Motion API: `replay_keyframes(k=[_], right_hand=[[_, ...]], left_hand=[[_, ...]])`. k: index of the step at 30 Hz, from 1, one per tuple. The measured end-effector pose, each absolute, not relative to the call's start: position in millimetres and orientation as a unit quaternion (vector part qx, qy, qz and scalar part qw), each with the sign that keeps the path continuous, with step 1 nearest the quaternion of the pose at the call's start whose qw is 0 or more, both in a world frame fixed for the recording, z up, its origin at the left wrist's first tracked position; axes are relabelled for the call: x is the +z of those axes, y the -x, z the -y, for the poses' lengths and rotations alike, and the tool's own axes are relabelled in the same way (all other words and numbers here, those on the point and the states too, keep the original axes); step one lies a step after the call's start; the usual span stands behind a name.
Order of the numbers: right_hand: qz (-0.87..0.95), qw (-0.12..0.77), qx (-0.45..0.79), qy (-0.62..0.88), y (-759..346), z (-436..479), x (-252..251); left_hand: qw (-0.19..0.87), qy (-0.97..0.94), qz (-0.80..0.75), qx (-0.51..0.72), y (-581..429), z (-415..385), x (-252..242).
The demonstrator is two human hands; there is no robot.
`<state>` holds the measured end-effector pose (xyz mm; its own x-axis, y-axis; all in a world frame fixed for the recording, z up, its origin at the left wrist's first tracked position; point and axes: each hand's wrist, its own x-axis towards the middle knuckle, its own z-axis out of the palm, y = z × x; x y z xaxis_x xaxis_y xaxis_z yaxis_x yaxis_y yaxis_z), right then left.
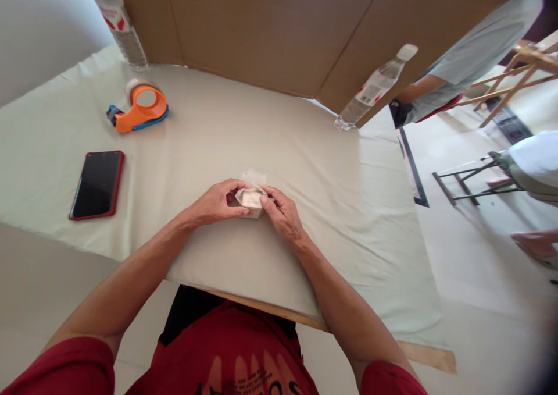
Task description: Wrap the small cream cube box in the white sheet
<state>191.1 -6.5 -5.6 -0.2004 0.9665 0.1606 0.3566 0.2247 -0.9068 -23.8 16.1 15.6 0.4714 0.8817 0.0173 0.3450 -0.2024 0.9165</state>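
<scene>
The small white box (251,203) is the reference point; it is located between the person's two hands, over the pale cloth (226,133) covering the table. Its upper side appears open, with a raised flap, and pale contents are visible but too small to identify. Whether the box rests on the cloth or is slightly lifted cannot be determined. The left hand (220,200) is clamped on the left side of the box, thumb near, fingers behind. The right hand (283,212) grips the right side, its thumb at the upper edge. A whitish piece (254,177) shows just beyond the box; attachment cannot be confirmed. Well left of the box lies a dark-screened phone (96,185) in a red case. Farther left and beyond the box sits an orange tape dispenser (138,113). A cardboard panel (261,28) stands beyond the box, with one clear bottle (120,25) beyond-left and another bottle (372,92) beyond-right, tilted in view.
</scene>
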Motion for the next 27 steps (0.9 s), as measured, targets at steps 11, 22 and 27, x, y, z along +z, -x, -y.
replay_keyframes(k=[11,22,27], right_hand=[[0.734,0.347,0.331,0.481,-190,-1,-5],[0.670,0.402,0.367,0.505,-193,0,0],[0.600,0.437,0.365,0.562,-201,-19,-4]], left_hand=[[0.495,-0.703,-0.418,0.294,23,-13,10],[0.465,-0.733,-0.411,0.280,22,-16,14],[0.465,-0.732,-0.417,0.271,23,-16,13]])
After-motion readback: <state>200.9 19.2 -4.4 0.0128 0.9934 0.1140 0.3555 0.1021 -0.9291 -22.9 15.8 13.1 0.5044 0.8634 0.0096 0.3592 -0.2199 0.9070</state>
